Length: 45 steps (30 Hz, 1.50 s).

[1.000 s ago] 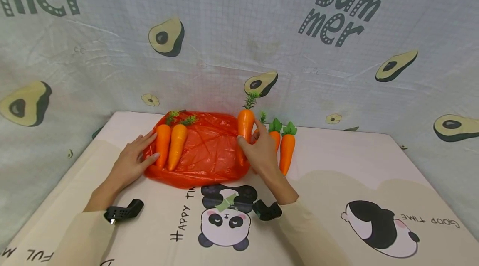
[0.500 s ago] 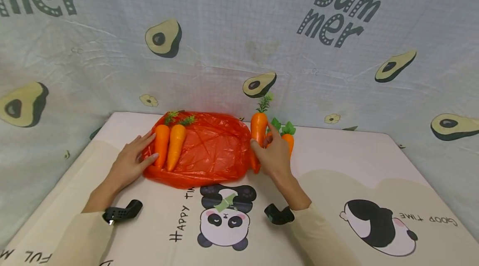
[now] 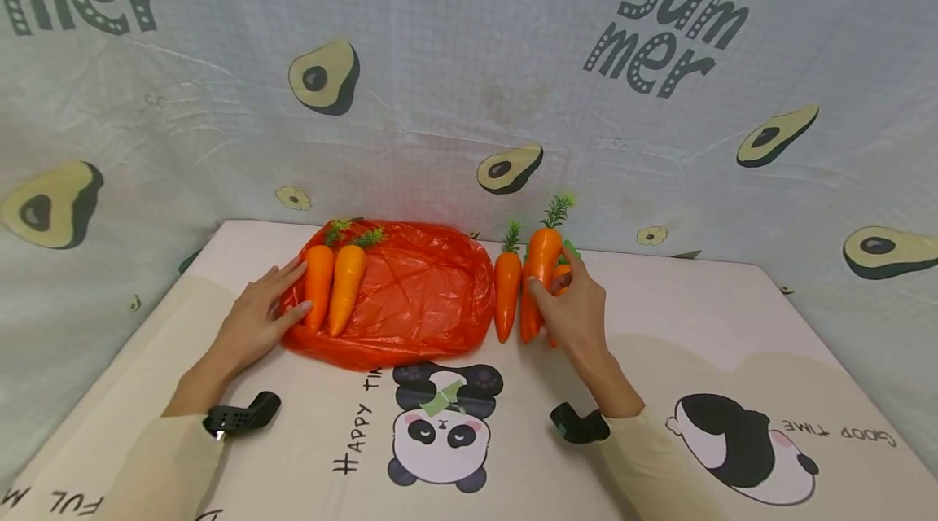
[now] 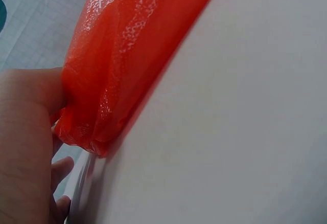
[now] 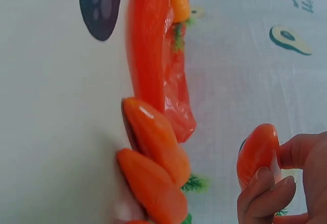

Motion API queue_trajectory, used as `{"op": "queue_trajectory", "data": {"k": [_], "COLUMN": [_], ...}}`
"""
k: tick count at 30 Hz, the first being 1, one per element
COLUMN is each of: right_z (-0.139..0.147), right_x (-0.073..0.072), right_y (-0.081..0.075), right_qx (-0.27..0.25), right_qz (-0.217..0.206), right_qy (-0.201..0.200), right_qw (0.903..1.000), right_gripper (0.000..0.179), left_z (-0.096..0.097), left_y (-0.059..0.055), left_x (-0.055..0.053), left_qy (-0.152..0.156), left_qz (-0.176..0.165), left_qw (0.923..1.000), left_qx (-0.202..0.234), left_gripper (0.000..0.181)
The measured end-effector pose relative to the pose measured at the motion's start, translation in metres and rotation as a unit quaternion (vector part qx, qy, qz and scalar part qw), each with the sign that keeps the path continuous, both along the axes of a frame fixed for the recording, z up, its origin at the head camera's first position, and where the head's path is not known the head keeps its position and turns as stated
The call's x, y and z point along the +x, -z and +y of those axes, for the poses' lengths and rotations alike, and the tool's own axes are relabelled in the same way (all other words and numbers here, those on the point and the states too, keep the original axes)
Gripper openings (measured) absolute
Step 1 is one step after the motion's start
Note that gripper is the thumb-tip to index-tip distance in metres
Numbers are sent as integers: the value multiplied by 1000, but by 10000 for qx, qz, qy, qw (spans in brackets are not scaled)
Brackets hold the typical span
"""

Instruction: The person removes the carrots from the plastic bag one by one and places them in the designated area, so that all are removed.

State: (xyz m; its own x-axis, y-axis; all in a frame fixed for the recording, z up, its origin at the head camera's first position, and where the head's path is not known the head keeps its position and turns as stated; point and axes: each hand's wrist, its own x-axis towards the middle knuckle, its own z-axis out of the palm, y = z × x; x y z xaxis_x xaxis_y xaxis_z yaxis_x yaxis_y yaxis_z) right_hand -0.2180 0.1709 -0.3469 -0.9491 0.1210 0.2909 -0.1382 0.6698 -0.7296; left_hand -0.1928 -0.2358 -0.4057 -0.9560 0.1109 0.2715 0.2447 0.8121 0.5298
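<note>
My right hand [image 3: 575,309] holds an orange carrot [image 3: 545,252] with a feathery green top, thumb on one side and fingers on the other. In the right wrist view this carrot [image 5: 258,152] is raised apart from the carrots lying on the table. My left hand [image 3: 260,313] rests at the left edge of a spread red plastic bag [image 3: 410,293], fingertips by the nearer of two carrots [image 3: 317,285] lying on it. In the left wrist view the thumb touches the bag's edge [image 4: 117,70]; the fingers are partly hidden.
Right of the bag a carrot [image 3: 507,293] lies on the pale table [image 3: 703,301]. More carrots lie beside it, partly hidden by my right hand and the held carrot. A printed cloth wall [image 3: 410,98] stands behind the table.
My right hand has carried the carrot rightward from over the bag's right edge to over the row of carrots, uncovering the leftmost one. The left hand has stayed in place.
</note>
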Motion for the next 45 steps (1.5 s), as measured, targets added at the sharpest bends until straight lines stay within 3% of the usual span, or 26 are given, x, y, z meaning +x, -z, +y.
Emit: {"op": "queue_trajectory", "data": {"k": [20,45], "right_z": [46,68], "right_x": [-3,-1], "right_y": [15,30], "right_qx": [0,196], "right_qz": [-277,-690], "right_qy": [399,738], "right_qw": [9988,9947], "right_gripper": [66,68], "left_z": [-1,-2], "left_y": [2,5], "left_x": [-1,-2], "left_qy": [45,72], "left_qz": [92,205], "left_qw": [9999,9997], "left_qx": [15,57], "left_gripper": [65,65]}}
